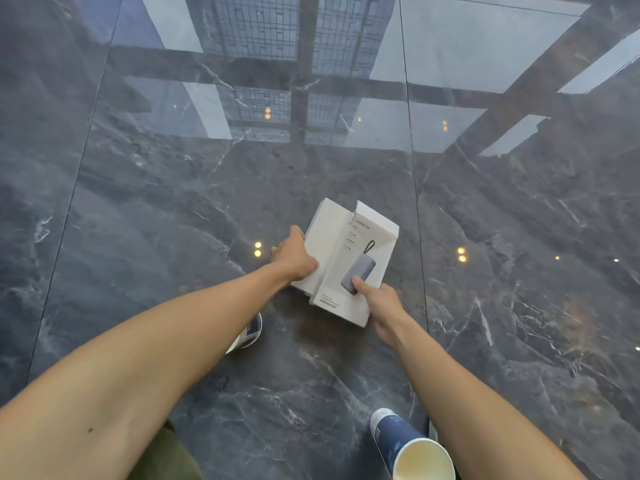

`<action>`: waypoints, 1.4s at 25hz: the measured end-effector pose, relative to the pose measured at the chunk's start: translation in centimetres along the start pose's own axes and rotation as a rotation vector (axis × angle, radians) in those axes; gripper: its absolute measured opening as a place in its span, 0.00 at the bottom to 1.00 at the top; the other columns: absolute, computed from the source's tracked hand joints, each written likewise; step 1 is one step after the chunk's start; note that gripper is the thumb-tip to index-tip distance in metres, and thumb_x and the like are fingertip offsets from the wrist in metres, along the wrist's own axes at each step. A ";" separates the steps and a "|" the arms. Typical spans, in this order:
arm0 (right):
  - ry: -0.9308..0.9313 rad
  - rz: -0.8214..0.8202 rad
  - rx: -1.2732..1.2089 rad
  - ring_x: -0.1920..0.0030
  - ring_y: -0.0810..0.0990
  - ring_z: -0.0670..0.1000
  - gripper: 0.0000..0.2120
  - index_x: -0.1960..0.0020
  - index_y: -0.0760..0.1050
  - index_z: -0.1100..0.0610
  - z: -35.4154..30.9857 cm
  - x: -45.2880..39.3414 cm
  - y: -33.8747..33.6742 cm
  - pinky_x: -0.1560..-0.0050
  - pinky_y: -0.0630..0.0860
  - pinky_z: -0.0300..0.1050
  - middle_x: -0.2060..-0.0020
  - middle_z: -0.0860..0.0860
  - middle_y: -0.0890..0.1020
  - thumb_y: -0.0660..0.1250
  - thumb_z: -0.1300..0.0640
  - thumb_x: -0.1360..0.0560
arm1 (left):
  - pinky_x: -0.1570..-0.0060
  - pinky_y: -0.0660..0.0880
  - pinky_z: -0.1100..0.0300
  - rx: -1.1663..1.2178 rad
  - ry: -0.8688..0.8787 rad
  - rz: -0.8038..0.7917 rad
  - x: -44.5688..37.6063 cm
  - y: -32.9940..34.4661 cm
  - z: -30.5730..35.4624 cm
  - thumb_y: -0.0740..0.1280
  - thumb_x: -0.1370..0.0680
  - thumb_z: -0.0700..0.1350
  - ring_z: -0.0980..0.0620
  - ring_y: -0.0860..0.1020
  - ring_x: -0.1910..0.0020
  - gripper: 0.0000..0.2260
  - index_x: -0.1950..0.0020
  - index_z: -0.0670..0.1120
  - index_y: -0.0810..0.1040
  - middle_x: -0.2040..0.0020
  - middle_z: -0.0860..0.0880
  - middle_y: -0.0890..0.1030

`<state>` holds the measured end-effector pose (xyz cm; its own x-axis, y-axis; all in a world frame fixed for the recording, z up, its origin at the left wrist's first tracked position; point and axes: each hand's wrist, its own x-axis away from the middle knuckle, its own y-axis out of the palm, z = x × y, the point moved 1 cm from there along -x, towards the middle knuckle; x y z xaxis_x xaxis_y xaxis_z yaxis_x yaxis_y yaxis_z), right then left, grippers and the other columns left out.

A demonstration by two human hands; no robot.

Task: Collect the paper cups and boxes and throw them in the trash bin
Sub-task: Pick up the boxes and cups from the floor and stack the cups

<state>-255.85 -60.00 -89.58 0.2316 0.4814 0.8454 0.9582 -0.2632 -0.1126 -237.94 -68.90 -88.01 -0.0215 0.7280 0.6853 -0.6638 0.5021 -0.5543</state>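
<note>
Two white boxes lie together on the dark marble floor. My left hand (294,254) grips the left edge of the plain white box (327,240). My right hand (379,301) holds the printed white box (360,268), thumb pressed on its picture of a grey power bank; its top flap stands open. A blue paper cup (408,448) lies on its side at the bottom, its open mouth facing me, beside my right forearm. Another blue-and-white paper cup (250,332) shows partly from under my left forearm. No trash bin is in view.
The glossy grey marble floor (519,271) reflects window frames and ceiling lights. Tile seams run away from me on both sides. An olive-green trouser leg (166,459) shows at the bottom left.
</note>
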 end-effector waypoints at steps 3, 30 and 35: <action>0.020 -0.104 0.006 0.48 0.87 0.53 0.14 0.35 0.79 0.55 -0.4 0.9 -0.1 0.57 0.81 0.48 0.45 0.52 0.88 0.70 0.53 0.19 | 0.55 0.75 0.53 0.175 -0.015 -0.097 0.1 -0.4 0.4 0.70 0.23 0.44 0.42 0.78 0.43 0.16 0.38 0.40 0.72 0.43 0.42 0.79; 0.290 -0.380 1.279 0.33 0.79 0.66 0.54 0.18 0.61 0.55 -1.0 10.9 -4.4 0.42 0.79 0.65 0.27 0.63 0.74 0.73 0.26 0.33 | 0.65 0.78 0.61 0.677 0.252 -0.023 12.2 -12.6 4.1 0.75 0.25 0.45 0.52 0.84 0.54 0.11 0.43 0.47 0.80 0.48 0.48 0.86; 0.651 -0.392 1.407 0.25 0.70 0.68 0.57 0.15 0.48 0.56 2.6 11.8 -4.8 0.37 0.72 0.61 0.21 0.66 0.63 0.73 0.31 0.29 | 0.67 0.79 0.63 0.697 0.261 -0.010 12.6 -12.5 4.4 0.75 0.26 0.47 0.52 0.85 0.55 0.21 0.35 0.43 0.79 0.44 0.46 0.86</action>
<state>-257.30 -50.90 -80.36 0.1901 -0.1883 0.9636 0.4087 0.9075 0.0967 -233.15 -68.06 -70.37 0.1072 0.8557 0.5063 -0.9853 0.1597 -0.0612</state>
